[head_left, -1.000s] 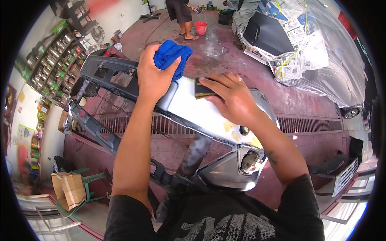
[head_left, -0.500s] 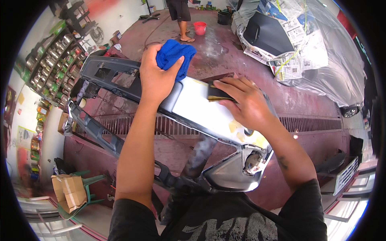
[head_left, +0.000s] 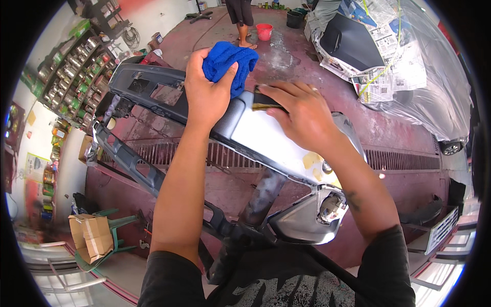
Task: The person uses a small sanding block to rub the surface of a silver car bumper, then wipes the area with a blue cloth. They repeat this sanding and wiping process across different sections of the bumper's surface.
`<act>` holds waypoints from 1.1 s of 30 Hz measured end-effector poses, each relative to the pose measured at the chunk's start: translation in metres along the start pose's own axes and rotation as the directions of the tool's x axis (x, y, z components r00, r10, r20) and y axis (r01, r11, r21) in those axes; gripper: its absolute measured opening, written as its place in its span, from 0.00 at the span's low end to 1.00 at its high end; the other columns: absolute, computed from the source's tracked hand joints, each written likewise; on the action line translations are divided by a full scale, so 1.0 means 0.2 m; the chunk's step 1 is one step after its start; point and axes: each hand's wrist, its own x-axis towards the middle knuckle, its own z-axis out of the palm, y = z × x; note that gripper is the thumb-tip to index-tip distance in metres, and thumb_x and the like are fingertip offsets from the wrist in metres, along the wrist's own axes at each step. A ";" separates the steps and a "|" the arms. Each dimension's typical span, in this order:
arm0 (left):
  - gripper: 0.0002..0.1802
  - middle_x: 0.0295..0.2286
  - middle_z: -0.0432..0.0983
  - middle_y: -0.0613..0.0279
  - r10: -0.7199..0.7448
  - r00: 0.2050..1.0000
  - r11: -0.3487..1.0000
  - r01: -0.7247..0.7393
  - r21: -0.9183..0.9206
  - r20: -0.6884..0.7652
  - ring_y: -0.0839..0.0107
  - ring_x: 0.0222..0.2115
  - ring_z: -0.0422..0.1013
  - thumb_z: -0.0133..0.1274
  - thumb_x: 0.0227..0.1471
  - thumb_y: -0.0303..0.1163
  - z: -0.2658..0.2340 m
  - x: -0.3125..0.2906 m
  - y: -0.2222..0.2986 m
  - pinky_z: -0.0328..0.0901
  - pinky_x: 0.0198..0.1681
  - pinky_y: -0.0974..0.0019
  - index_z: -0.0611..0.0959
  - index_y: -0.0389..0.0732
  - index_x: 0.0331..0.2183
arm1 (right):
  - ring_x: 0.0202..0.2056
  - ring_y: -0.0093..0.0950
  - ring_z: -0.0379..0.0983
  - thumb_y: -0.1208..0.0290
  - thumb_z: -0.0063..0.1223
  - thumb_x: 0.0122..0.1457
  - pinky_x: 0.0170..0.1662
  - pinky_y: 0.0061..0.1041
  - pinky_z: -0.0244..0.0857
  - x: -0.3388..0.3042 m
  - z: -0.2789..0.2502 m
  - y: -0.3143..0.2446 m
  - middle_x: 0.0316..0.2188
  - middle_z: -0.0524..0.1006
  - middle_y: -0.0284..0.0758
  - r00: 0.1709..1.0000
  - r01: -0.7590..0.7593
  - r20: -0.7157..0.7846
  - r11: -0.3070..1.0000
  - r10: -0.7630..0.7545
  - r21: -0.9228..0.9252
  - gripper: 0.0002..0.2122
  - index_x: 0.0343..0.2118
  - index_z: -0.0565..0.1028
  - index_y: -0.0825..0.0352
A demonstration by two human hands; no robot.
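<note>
A dark grey car bumper (head_left: 120, 79) lies slantwise in front of me on a stand. One end carries a smooth white coated area (head_left: 263, 138) with yellowish filler patches (head_left: 313, 160). My left hand (head_left: 208, 102) is closed around a bunched blue cloth (head_left: 231, 66), just above the bumper's upper edge. Under the curled fingers of my right hand (head_left: 307, 115) is a dark sanding block (head_left: 267, 101) with a yellowish edge, pressed on the white area near its far edge. The palm hides part of the white surface.
A person in dark shorts (head_left: 240, 13) stands beyond the bumper, near a red bucket (head_left: 264, 33). At right is a car draped in plastic sheeting (head_left: 424, 115). Shelves of tins (head_left: 71, 71) line the left wall. A cardboard box (head_left: 91, 235) sits on a green chair.
My right hand has slid the sanding block left and slightly up along the white area. The blue cloth stays in my left hand, and the whole view has shifted slightly.
</note>
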 end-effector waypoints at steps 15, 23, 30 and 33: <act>0.27 0.48 0.85 0.52 -0.039 0.999 0.998 0.040 -0.044 0.027 0.67 0.47 0.82 0.77 0.58 0.31 -0.04 -0.01 0.01 0.76 0.54 0.59 0.81 0.35 0.54 | 0.51 0.42 0.81 0.65 0.70 0.63 0.57 0.47 0.74 -0.05 0.00 0.00 0.50 0.86 0.37 0.999 -0.033 -0.030 0.999 0.032 -0.024 0.21 0.59 0.85 0.60; 0.26 0.47 0.85 0.52 -0.024 0.998 0.997 0.029 -0.073 0.066 0.66 0.48 0.82 0.76 0.59 0.30 -0.01 -0.01 0.04 0.75 0.55 0.59 0.81 0.35 0.53 | 0.53 0.41 0.80 0.64 0.70 0.63 0.56 0.47 0.74 0.06 0.04 0.03 0.50 0.85 0.35 0.998 -0.059 -0.017 0.998 0.059 -0.013 0.21 0.59 0.84 0.60; 0.26 0.47 0.84 0.53 -0.067 0.996 0.984 0.077 -0.160 0.066 0.67 0.49 0.81 0.76 0.59 0.29 0.01 -0.02 0.04 0.75 0.56 0.59 0.81 0.35 0.54 | 0.54 0.43 0.81 0.65 0.71 0.62 0.60 0.47 0.74 -0.06 -0.06 -0.01 0.55 0.86 0.38 0.996 -0.090 0.025 0.996 0.090 -0.009 0.22 0.60 0.85 0.59; 0.27 0.47 0.84 0.53 0.041 0.997 0.999 -0.039 -0.038 0.059 0.68 0.47 0.81 0.76 0.59 0.29 -0.02 0.00 -0.01 0.75 0.55 0.62 0.81 0.34 0.55 | 0.54 0.44 0.82 0.63 0.70 0.65 0.61 0.47 0.73 0.17 0.08 0.07 0.51 0.87 0.36 0.992 -0.127 0.026 0.992 0.126 0.013 0.20 0.60 0.85 0.58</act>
